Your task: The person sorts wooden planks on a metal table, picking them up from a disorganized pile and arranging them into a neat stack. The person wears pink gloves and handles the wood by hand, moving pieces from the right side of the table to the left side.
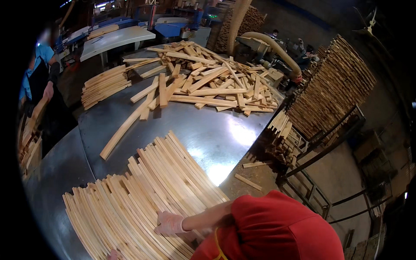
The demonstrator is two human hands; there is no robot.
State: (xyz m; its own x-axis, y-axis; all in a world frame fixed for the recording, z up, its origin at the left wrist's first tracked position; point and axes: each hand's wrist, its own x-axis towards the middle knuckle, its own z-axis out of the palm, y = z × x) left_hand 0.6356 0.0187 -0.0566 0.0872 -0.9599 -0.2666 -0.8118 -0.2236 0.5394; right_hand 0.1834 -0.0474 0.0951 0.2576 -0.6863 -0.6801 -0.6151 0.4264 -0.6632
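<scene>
A broad row of light wooden strips (130, 201), laid side by side, covers the near part of the metal table. My right hand (170, 223), in a pale knitted glove, rests on top of the strips near the row's right half. Its fingers are spread against the wood and lift nothing. At the lower edge, only a small part of my left hand (113, 255) shows, touching the near ends of the strips; its fingers are mostly cut off. My right arm in a red sleeve (277, 221) reaches in from the lower right.
Loose wooden pieces (212, 80) lie heaped across the metal table (104, 130), beside a neat stack (104, 86). One long strip (125, 128) points toward me. At left, a co-worker (43, 69) handles wood. A tall wood stack (329, 86) and metal rack (320, 143) stand right.
</scene>
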